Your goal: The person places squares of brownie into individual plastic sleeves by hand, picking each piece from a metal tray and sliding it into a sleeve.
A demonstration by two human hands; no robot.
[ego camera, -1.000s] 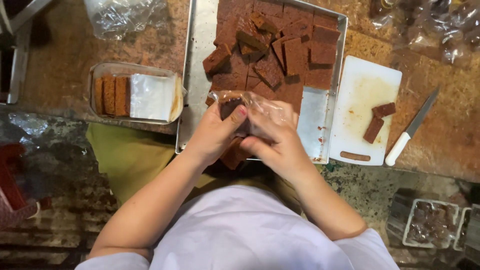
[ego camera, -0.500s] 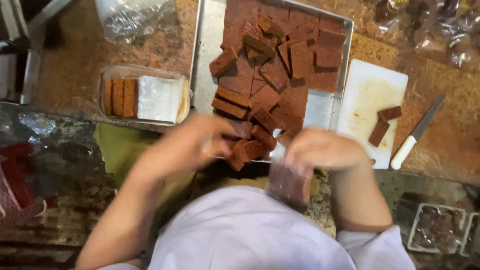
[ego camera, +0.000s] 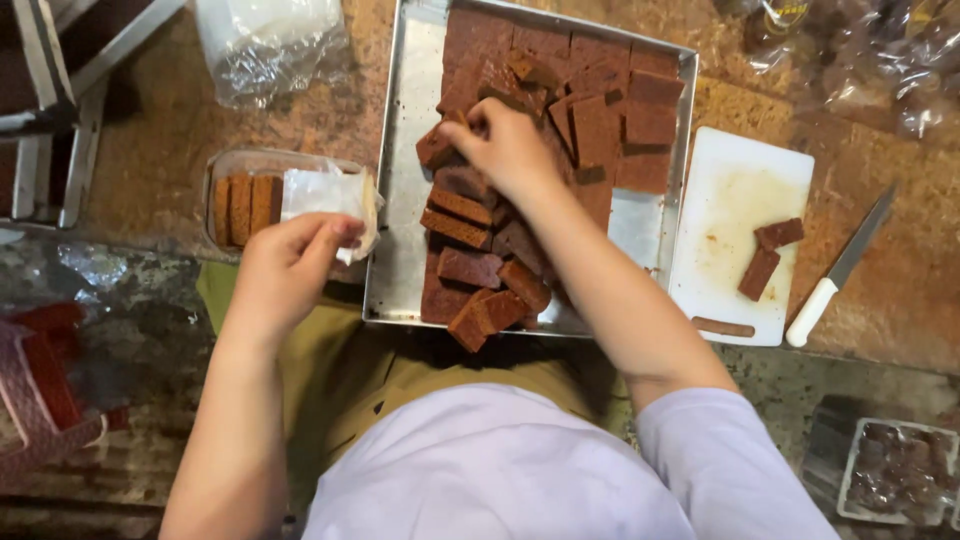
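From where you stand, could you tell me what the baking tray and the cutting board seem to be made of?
The baking tray looks like bare metal, probably aluminium or steel: dull silver-grey with a soft sheen and a thin folded rim. The cutting board looks like white plastic: matte, with rounded corners and brown smears. I cannot be sure of either.

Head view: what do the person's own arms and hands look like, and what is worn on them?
Both hands, left hand and right hand, are bare: no gloves, rings, watch or wristband show. The forearms are bare too. A short, pale lilac sleeve covers the right upper arm to just above the elbow; the left sleeve is out of view.
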